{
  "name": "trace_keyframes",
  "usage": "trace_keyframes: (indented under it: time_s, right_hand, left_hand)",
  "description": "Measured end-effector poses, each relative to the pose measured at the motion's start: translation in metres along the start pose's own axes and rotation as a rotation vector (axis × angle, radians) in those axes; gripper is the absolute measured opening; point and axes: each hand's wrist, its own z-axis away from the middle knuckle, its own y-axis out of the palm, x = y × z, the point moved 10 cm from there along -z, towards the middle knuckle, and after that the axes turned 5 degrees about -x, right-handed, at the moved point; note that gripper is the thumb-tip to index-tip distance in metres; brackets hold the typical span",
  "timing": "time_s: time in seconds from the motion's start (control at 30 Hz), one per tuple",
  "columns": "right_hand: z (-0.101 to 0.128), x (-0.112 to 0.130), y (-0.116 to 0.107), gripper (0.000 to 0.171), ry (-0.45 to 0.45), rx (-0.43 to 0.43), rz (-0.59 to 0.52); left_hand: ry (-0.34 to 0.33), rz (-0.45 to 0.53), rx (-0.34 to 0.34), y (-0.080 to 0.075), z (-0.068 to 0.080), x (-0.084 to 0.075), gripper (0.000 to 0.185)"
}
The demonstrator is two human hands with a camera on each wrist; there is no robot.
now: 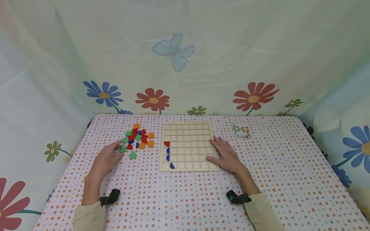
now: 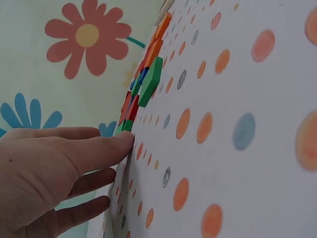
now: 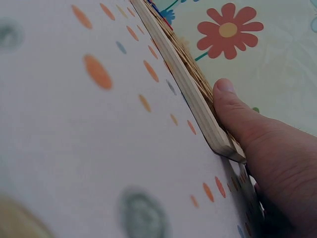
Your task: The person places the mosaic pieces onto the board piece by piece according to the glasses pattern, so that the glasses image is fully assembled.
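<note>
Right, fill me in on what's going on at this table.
A person is working with a gridded wooden board and coloured pieces on a dotted tabletop. The right hand rests at the board's right side, thumb on top. The left hand is beside the loose pile of red, green, blue and orange pieces; whether it touches one is hard to tell. One red piece and three blue pieces lie on the board's left part.

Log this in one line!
left hand: beside flat multicoloured pieces | right hand: touching square wooden grid board | board: one red piece, three blue half-circles
</note>
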Motion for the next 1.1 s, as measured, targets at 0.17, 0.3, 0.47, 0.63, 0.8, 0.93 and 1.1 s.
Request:
trace_keyframes:
  time_s: [0.17,0.3,0.47,0.63,0.8,0.93,1.1]
  right_hand:
    - [-0.002,-0.003,-0.001,0.085,0.001,-0.002,0.005]
    - [-0.002,-0.004,-0.002,0.085,0.001,-0.006,0.006]
    - [-0.001,-0.004,-0.001,0.085,0.001,-0.008,0.006]
    - [-0.001,-0.002,-0.002,0.085,-0.004,-0.008,0.004]
    - [-0.002,-0.002,-0.004,0.085,-0.007,-0.02,-0.002]
    - [-0.002,-0.002,-0.002,0.085,-0.008,-0.018,-0.003]
    - [-0.001,-0.003,0.001,0.085,-0.007,-0.012,0.002]
  left_hand:
    - [0.038,-0.01,-0.034,-0.002,-0.001,-0.005,0.034]
    - [0.055,-0.024,-0.061,-0.004,-0.003,-0.009,0.026]
    - [0.063,0.003,-0.132,-0.009,-0.005,-0.016,0.025]
    - [0.129,0.056,-0.165,-0.006,-0.008,-0.035,0.023]
    - [0.19,0.079,-0.154,0.004,-0.012,-0.053,0.023]
    - [0.22,0.089,-0.163,0.008,-0.014,-0.062,0.021]
    - [0.247,0.131,-0.129,0.023,-0.021,-0.088,0.022]
